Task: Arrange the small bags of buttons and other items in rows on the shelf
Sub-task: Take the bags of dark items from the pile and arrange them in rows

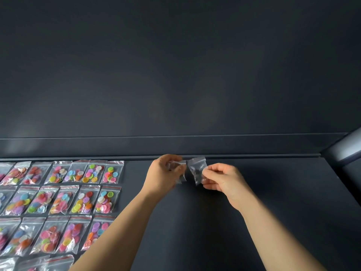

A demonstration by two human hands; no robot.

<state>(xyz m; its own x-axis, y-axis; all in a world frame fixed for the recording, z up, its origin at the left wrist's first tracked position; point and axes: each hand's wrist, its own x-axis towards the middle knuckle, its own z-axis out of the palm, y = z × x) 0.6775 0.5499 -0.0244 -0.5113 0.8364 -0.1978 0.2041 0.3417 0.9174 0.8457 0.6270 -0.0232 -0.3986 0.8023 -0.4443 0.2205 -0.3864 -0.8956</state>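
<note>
Rows of button bags (88, 198) line the shelf (254, 192); right of them the left hand (166, 173) grips a clear bag (179, 163) in curled fingers, the right hand (222, 178) pinches a second clear bag (196, 169), contents seemingly dark.

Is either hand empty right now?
No, the left hand grips one clear bag and the right hand pinches a second clear bag.

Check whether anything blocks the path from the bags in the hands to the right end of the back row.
Nothing visible does. The left hand grips the left bag, the right hand the right bag; between them and the back row's last bag lies only bare shelf.
</note>
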